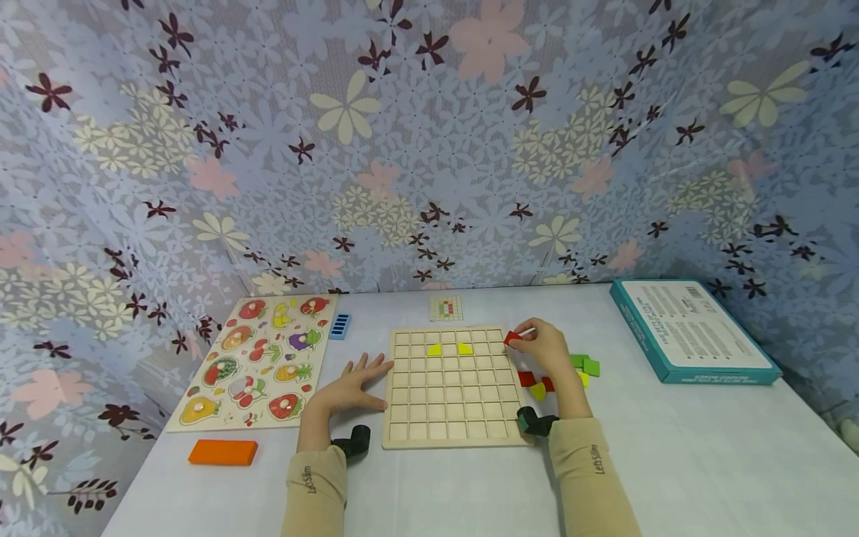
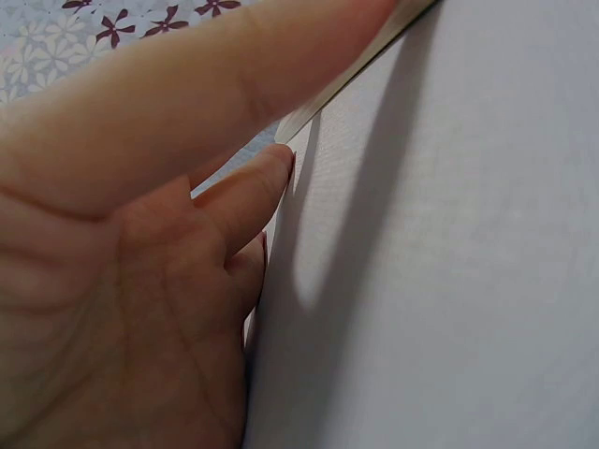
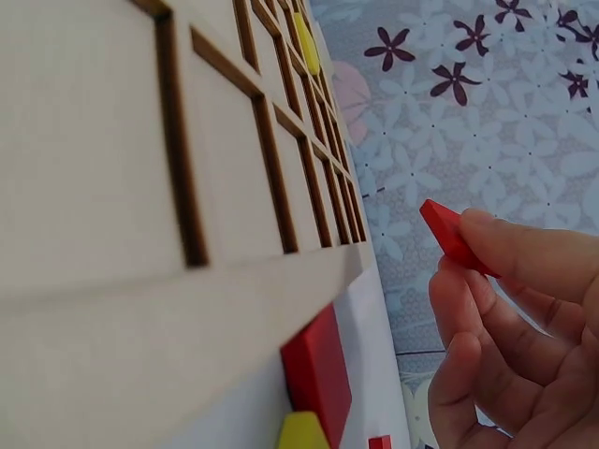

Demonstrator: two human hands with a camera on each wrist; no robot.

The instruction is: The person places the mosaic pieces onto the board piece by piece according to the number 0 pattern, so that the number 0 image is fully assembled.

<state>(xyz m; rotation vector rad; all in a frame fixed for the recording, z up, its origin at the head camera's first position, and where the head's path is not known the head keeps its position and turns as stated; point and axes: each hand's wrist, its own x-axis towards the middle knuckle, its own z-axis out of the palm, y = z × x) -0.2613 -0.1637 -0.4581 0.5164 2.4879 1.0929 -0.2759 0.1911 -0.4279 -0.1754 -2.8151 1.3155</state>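
I observe my right hand (image 1: 546, 350) pinching a red tile (image 1: 513, 338) between thumb and fingertips, held just beyond the far right corner of the wooden grid board (image 1: 453, 418). My left hand (image 1: 350, 388) lies flat, fingers spread, pressing the table against the board's left edge. Two yellow tiles (image 1: 447, 348) sit in the board's second row. Loose red, yellow and green tiles (image 1: 585, 365) lie beside my right wrist.

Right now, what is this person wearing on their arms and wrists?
Both arms wear beige long sleeves, each printed with small dark lettering near the cuff. A small dark camera unit sits at the left wrist; the one at the right wrist looks dark green. Both hands are bare.
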